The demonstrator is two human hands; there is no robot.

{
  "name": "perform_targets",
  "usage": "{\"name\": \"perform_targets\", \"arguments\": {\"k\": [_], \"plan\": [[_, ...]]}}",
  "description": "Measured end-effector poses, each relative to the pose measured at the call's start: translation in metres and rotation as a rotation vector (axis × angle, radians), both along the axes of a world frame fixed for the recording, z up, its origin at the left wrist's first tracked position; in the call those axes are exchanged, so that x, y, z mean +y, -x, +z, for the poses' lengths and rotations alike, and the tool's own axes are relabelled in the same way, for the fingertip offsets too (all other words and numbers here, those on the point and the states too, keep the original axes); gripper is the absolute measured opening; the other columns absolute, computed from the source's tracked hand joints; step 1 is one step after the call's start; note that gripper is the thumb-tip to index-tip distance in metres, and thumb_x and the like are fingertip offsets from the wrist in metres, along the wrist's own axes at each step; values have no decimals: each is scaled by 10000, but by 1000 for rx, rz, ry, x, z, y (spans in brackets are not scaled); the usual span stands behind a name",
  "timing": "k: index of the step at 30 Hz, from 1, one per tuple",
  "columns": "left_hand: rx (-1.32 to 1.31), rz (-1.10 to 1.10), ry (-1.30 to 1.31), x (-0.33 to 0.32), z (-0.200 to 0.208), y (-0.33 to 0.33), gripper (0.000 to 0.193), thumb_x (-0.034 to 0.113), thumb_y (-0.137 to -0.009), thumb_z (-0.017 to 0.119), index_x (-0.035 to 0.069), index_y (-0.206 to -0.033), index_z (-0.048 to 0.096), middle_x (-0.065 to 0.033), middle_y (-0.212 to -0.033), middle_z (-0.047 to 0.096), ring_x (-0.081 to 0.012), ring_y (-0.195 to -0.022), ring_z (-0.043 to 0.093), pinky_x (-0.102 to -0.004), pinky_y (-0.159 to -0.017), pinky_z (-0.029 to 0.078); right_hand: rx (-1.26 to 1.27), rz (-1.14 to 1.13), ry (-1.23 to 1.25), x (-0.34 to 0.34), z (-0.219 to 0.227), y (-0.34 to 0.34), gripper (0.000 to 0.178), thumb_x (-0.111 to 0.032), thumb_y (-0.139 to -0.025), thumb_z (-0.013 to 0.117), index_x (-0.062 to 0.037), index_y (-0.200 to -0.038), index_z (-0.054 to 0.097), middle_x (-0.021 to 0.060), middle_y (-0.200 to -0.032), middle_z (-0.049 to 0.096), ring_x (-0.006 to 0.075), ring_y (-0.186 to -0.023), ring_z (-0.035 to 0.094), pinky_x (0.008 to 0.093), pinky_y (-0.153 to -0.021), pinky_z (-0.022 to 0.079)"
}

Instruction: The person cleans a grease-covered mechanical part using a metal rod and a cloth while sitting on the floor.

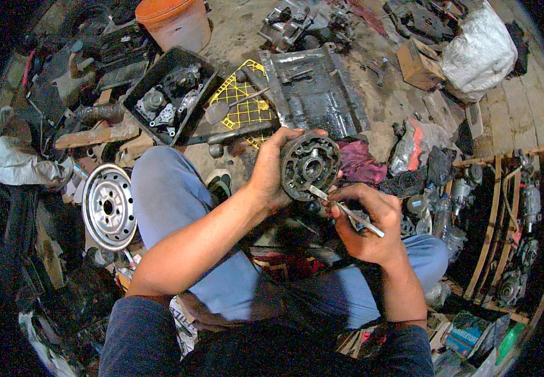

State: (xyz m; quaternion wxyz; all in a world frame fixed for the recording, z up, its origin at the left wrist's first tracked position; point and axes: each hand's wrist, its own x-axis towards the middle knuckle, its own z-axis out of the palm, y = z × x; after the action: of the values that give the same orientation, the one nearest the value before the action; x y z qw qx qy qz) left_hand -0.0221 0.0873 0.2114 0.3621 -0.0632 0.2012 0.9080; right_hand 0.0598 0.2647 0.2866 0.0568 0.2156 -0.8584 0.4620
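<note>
A round, dark metal machine part (pixel 298 171) is held up in front of me, its face with a central hub and several openings tilted toward me. My left hand (pixel 268 171) is closed around its left edge, the fingers running behind it. In my right hand (pixel 376 221) is a slim, flat metal bar (pixel 367 225), pinched between thumb and fingers. The bar's far tip meets the lower right of the part's face, near the hub. A dark red rag (pixel 361 162) lies on the ground just beyond my right hand.
An oily metal tray (pixel 313 88) lies ahead, beside a yellow grid panel (pixel 247 103) with tools on it. A black bin of metal parts (pixel 174 94) and a steel wheel rim (pixel 108 207) are left. Back right stand a cardboard box (pixel 420 65) and white sack (pixel 479 53).
</note>
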Motion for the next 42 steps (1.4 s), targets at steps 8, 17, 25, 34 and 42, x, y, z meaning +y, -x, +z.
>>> {"name": "perform_targets", "arguments": {"k": [8, 17, 25, 34, 42], "plan": [[-55, 32, 67, -1, 2, 0, 510, 388, -947, 373, 8, -1196, 605, -201, -1106, 687, -344, -984, 682, -530, -930, 553, 48, 10, -32, -4, -6, -1, 242, 12, -771, 716, -24, -1003, 655, 161, -903, 685, 341, -790, 699, 397, -699, 563], [-95, -83, 286, 3, 2, 1, 466, 378, -943, 403, 23, -1119, 650, -158, -982, 718, -297, -897, 703, -455, -853, 581, 155, 22, -105, -7, -14, -1, 227, 50, -783, 709, -2, -999, 666, 161, -898, 691, 316, -761, 685, 385, -689, 542], [-21, -315, 406, 5, -2, -1, 442, 455, -976, 479, 80, -1142, 643, -114, -970, 716, -260, -786, 709, -466, -696, 624, 32, -56, -89, -3, -2, 1, 126, 19, -804, 707, 7, -926, 677, 153, -841, 697, 296, -741, 699, 361, -672, 539], [49, -394, 399, 7, -6, 2, 502, 550, -966, 470, 95, -1108, 625, -118, -915, 705, -243, -725, 712, -432, -559, 627, 1, -119, -67, -1, -3, 1, 64, -17, -845, 690, 16, -900, 686, 154, -805, 700, 263, -689, 702, 330, -627, 535], [167, -401, 579, 10, 3, 7, 532, 549, -964, 437, 66, -1037, 647, -113, -810, 700, -215, -605, 685, -372, -442, 585, 143, -89, -140, -6, -6, -3, 183, 62, -821, 667, 9, -996, 688, 148, -862, 704, 276, -734, 702, 340, -640, 542]]}}
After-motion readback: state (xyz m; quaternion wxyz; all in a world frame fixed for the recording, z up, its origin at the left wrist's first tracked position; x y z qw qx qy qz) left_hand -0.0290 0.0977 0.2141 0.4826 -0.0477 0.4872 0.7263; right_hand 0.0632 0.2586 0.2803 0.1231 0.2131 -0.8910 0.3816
